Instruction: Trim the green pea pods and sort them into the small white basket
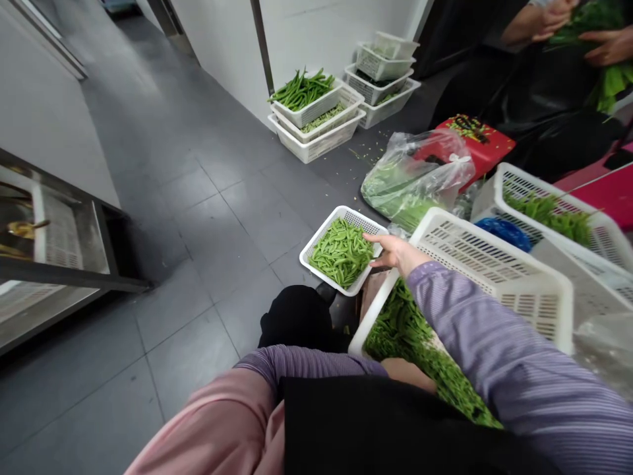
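My right hand (393,252) reaches to the right edge of a small white basket (324,231) filled with green pods (342,252). Its fingers are spread and lie at the rim, over the edge of the pods. Only the back part of my left hand (409,373) shows, low over the large white crate; its fingers are hidden behind the black apron. Leafy greens and pods (435,369) fill that large crate (378,313). An empty-looking white basket (499,270) rests across the crate's far side.
Stacked baskets with green beans (319,146) stand by the wall, beside another stack (390,109). A plastic bag of greens (415,178) and a red stool (489,155) lie ahead. Another person's hands (608,47) hold greens at top right. A metal shelf (103,244) stands left.
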`<state>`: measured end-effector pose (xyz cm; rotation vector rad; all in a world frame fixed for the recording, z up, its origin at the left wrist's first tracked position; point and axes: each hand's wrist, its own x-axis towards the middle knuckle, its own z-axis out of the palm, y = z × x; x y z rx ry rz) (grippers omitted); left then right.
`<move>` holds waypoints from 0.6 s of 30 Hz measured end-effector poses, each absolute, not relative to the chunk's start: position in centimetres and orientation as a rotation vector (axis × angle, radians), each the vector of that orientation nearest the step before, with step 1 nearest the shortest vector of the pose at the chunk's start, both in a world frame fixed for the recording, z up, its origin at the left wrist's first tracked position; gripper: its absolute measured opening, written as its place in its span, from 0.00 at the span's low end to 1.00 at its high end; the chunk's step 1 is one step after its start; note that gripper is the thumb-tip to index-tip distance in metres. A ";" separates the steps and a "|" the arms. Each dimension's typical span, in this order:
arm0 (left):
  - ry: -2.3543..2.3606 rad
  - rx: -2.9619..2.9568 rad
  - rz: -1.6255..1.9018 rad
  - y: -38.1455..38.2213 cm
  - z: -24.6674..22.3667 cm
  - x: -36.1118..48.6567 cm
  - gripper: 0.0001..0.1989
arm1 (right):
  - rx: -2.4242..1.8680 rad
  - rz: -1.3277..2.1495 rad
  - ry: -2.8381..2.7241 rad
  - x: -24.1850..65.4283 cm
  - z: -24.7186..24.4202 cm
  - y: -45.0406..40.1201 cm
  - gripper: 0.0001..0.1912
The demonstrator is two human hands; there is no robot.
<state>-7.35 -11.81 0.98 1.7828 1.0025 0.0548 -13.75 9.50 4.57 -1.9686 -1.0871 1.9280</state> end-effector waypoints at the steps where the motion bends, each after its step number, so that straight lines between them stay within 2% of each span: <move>1: 1.012 1.821 0.014 -11.6 1.3 -7.4 0.11 | -1.956 1.884 -1.110 -13.6 5.0 9.5 0.19; 3: 0.995 1.906 -0.110 -11.2 2.3 -7.6 0.10 | -1.824 1.877 -1.166 -12.5 6.1 9.3 0.19; 6: 0.934 1.938 -0.239 -10.6 3.9 -8.4 0.11 | -1.510 1.810 -1.400 -7.9 6.9 7.9 0.12; 8: 1.088 1.988 -0.252 -10.1 4.6 -9.4 0.12 | -1.473 1.577 -1.669 -3.2 6.3 5.9 0.06; 10: 1.274 2.039 -0.241 -9.3 5.0 -10.5 0.12 | -1.619 1.281 -1.964 1.8 4.6 3.3 0.03; 14: 1.594 2.046 -0.131 -7.7 5.1 -12.0 0.13 | -1.795 0.992 -2.519 7.5 0.2 -2.4 0.06; 18: 1.669 2.035 -0.038 -7.4 4.4 -11.6 0.14 | -1.793 0.746 -2.805 7.5 -2.5 -5.7 0.10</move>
